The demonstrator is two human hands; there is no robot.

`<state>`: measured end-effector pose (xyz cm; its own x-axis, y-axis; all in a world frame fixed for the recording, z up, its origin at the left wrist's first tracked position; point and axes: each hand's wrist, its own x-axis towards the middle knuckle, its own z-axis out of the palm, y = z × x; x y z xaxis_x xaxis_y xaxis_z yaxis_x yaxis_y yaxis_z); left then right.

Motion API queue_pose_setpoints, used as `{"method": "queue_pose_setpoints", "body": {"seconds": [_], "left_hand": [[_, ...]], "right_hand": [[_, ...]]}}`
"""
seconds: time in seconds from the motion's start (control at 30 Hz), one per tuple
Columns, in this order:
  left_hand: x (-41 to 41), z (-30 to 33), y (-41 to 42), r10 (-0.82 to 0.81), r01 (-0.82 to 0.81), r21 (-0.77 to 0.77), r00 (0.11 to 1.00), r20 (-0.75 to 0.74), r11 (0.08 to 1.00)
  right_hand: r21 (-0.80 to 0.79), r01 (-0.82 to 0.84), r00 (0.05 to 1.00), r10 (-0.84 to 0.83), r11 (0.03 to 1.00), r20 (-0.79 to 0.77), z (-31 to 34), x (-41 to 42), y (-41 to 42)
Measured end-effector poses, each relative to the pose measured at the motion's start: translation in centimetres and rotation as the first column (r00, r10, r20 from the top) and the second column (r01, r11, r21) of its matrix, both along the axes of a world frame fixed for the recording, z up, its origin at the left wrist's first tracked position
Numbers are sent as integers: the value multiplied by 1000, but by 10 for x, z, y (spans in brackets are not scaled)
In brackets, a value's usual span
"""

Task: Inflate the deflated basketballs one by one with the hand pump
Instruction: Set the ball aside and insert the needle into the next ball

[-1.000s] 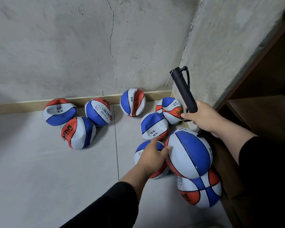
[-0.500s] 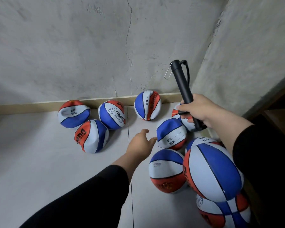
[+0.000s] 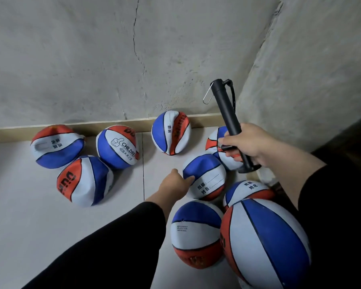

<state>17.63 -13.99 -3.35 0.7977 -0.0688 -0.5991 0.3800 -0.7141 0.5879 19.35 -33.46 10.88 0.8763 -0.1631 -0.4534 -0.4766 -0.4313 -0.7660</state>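
The left hand (image 3: 176, 183), which half a second ago hovered open over the pale tiled floor (image 3: 29, 215), now touches the dented blue panel of a limp red, white and blue basketball (image 3: 204, 176) at its 3 o'clock, though I cannot tell whether the fingers grip it. The right hand (image 3: 245, 143) stays wrapped around the slim black tubular hand pump (image 3: 224, 109), whose long axis runs from 11 o'clock, tip up toward the grey concrete wall (image 3: 71, 59), to 5 o'clock. A full, round basketball (image 3: 265, 243) lies at 5 o'clock from the left hand.
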Motion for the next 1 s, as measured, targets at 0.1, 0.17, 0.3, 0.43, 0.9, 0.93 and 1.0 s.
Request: {"method": "queue_pose_setpoints", "body": {"seconds": [0.1, 0.17, 0.3, 0.43, 0.9, 0.93, 1.0], "left_hand": [[1, -14, -10, 57, -60, -43, 996, -64, 997], [2, -21, -17, 85, -91, -71, 992, -88, 993], [0, -30, -26, 151, -162, -134, 984, -92, 978], [-3, -30, -28, 236, -246, -183, 969, -72, 952], [-12, 59, 21, 486, -411, -410, 869, 94, 814], [-17, 71, 26, 513, -427, -437, 853, 97, 792], [-25, 94, 34, 564, -458, -489, 822, 87, 742]], "right_hand": [[15, 13, 1000, -13, 1000, 1, 1, 0, -10], [40, 36, 999, -37, 999, 23, 1, 1, -15], [55, 40, 999, -42, 998, 22, 2, -1, -22], [64, 56, 998, -58, 996, 34, 9, -1, -25], [65, 34, 983, -45, 997, 175, 60, -12, -9], [87, 38, 979, -55, 995, 197, 66, -14, -5], [160, 48, 966, -86, 986, 243, 81, -20, 8]]}}
